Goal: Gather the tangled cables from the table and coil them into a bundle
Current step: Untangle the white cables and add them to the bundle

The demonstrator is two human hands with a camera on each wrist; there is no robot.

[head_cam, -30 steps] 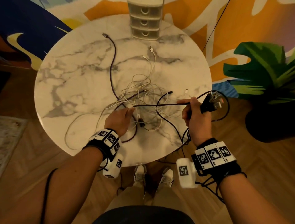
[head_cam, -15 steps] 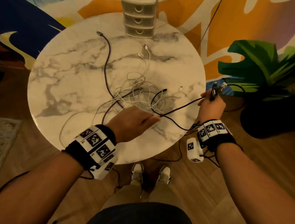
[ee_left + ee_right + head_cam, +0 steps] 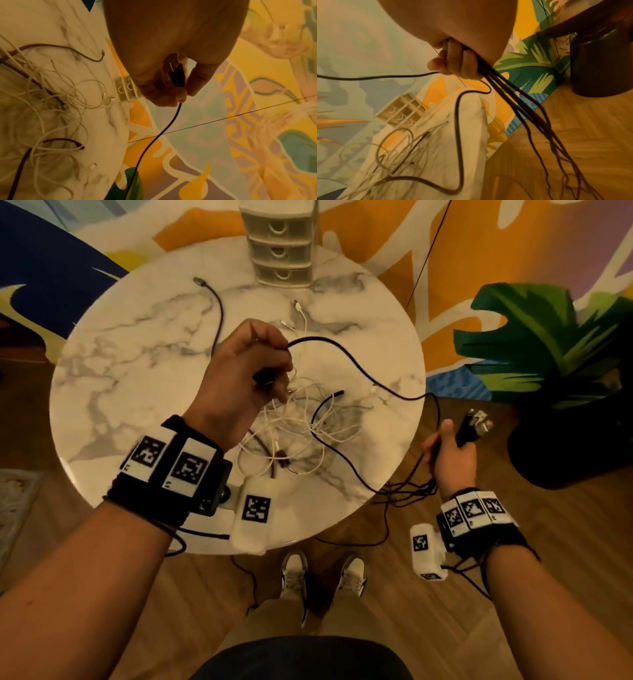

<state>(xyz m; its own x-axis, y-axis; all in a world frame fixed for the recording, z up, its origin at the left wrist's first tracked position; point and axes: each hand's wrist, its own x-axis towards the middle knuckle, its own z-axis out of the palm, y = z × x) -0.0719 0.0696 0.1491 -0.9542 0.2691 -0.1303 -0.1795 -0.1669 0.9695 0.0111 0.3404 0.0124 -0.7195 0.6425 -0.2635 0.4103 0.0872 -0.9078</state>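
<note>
Here the left hand (image 3: pixel 245 381) is raised over the round marble table (image 3: pixel 130 361), fingers curled around the plug end of a black cable (image 3: pixel 356 368); the left wrist view shows the connector pinched between thumb and fingers (image 3: pixel 197 82), its metal tip tucked into the palm. The cable arcs across to the right hand (image 3: pixel 450 455), held beyond the table's edge, which is closed on several black loops and a bunch of plugs (image 3: pixel 474 422); how many strands it holds is hard to make out. The loops dangle toward the wooden floor (image 3: pixel 565 542). White cables (image 3: pixel 298 419) and a dark maroon one (image 3: pixel 219 316) lie tangled on the marble, partly hidden behind the left hand. A small drawer unit (image 3: pixel 281 248), cut off at the frame's top, stands at the far edge.
</note>
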